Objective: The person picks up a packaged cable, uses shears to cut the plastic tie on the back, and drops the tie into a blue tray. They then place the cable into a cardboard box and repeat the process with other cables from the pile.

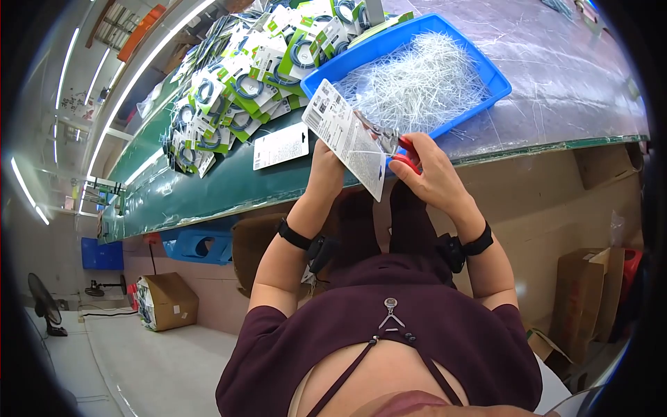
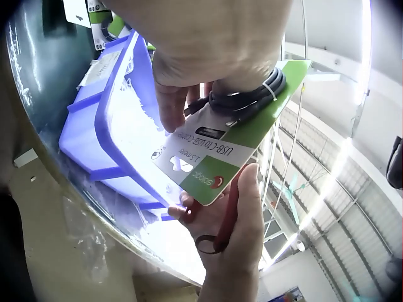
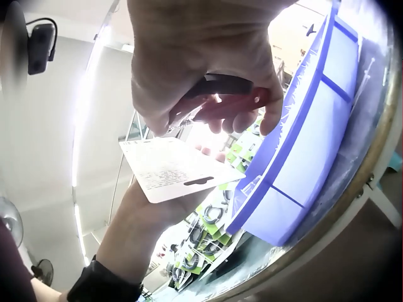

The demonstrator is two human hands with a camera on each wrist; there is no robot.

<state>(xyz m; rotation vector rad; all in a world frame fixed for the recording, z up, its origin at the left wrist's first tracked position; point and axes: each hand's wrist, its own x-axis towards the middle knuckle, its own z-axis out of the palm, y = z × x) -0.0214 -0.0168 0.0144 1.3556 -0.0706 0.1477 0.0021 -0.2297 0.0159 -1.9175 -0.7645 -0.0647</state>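
Note:
My left hand (image 1: 325, 170) grips a packaging card (image 1: 344, 132), its printed white back turned up in the head view. On the card's green and white front, seen in the left wrist view, sits a coiled dark USB cable (image 2: 249, 104) with a white tie round it. The right hand (image 1: 439, 177) holds red-handled pliers (image 1: 410, 154), whose metal head lies against the card's right edge in the head view. A thin white strip crosses the card near the pliers' head.
A blue bin (image 1: 501, 87) full of thin white plastic ties (image 1: 431, 76) stands just beyond the right hand. Left of it are a heap of carded cables (image 1: 236, 90) and a single card (image 1: 281, 146) lying face down. The table's front edge (image 1: 229, 215) runs below the hands.

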